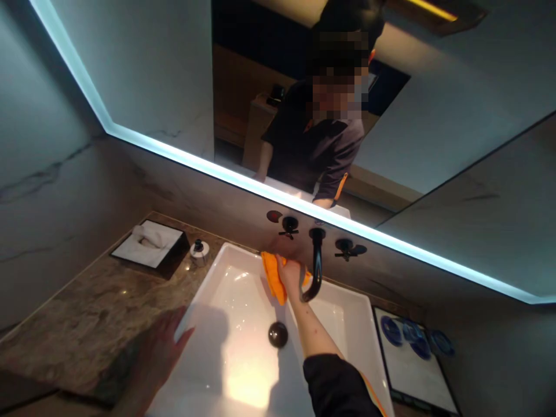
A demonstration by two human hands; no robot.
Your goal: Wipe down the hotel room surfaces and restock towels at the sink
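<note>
My right hand [292, 277] presses an orange cloth [273, 279] against the back rim of a white rectangular washbasin [204, 347]. Its fingers are closed over the cloth, and the wrist passes just left of the black curved spout [318, 260]. At the basin's left rim rests my left hand [163, 341], fingers stretched out and holding nothing; it lies in shadow. A dark round drain plug [278, 335] sits in the basin floor, below my right hand in the view.
Black cross-shaped tap handles [290, 227] flank the spout on the wall. Left of the basin, a tissue box [150, 243] and a small white bottle [199, 253] stand on the stone counter [87, 307]. A tray [419, 370] with blue-looking glasses [410, 333] is at right. Above, a lit mirror [434, 133] reflects a person.
</note>
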